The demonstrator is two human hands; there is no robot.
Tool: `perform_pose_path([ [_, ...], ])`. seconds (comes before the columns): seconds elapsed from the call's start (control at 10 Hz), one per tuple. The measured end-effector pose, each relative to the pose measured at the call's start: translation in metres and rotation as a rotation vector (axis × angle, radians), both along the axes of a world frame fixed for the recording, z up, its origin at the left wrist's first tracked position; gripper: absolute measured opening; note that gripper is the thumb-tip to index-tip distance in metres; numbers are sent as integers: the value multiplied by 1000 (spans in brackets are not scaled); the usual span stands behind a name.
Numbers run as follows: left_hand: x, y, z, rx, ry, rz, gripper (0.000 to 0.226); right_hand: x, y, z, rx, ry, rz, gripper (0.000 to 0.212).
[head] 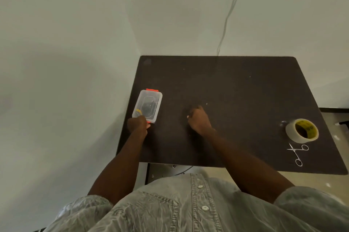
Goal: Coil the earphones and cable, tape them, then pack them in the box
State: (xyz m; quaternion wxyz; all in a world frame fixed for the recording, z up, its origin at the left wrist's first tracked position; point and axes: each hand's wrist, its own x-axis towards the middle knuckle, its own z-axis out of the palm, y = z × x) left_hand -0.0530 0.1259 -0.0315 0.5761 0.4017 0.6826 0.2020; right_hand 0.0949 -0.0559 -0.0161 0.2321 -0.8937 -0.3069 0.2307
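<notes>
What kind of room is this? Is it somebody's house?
Hard to tell; it looks like a plain work corner. A dark table sits against bare white walls, with a tape roll, small scissors and a clear box on it.

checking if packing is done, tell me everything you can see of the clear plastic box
The clear plastic rectangular box lies flat near the left edge of the dark brown table, lid on, with orange-red latches at both short ends. Dark coiled contents and a bit of yellow show through. The left hand grips its near end.
</notes>
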Motion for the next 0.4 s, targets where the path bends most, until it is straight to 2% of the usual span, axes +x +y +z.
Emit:
perform_pose_path([
  [0.1,2,-3,2,14,60,3,57,-1,-5,4,-39,-11,38,28],
  [0.2,8,-22,14,233,347,-77,67,7,-14,2,-66,-6,37,27],
  [0.3,27,-57,26,691,567,-419,58,25,-25,11,-76,-69,18,29],
  [0.4,67,-82,37,1026,429,-824,52,59,-36,24,-19,-214,-40,30],
])
